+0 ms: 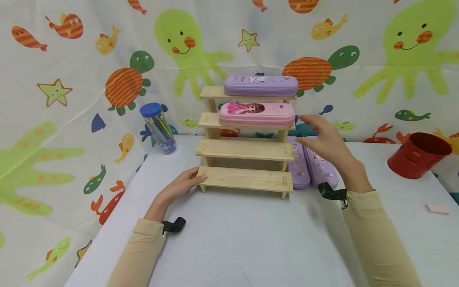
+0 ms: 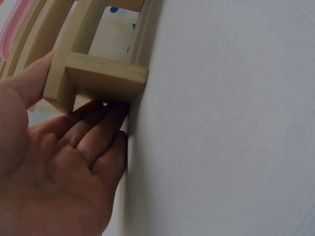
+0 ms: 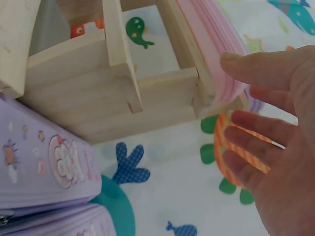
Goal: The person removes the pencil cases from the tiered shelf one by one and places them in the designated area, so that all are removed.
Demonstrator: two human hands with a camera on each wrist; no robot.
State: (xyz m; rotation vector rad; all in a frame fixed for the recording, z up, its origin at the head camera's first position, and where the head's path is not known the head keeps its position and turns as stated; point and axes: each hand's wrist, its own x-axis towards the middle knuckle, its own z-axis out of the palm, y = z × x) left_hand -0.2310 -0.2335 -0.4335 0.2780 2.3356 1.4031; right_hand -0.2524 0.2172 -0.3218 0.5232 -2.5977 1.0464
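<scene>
A stepped wooden rack (image 1: 245, 149) with several tiers stands on the table. My left hand (image 1: 183, 184) grips the left end of its lowest board, thumb on top and fingers underneath, as the left wrist view shows. On the top tier lies a purple pencil case (image 1: 261, 85). The tier below it bears a pink pencil case (image 1: 256, 114) with a doll picture on the lid. My right hand (image 1: 324, 139) is just off the right end of the pink case, thumb and fingers spread, holding nothing. In the right wrist view the thumb is right by the pink case (image 3: 214, 46).
Two purple pencil cases (image 1: 319, 165) lie side by side against the rack's right side. A blue-lidded tube of pencils (image 1: 159, 128) stands at the back left. To the right are a red cup (image 1: 408, 159), tipped at an angle, and a small pink block (image 1: 437, 209). A sea-animal print cloth (image 1: 265, 36) hangs behind.
</scene>
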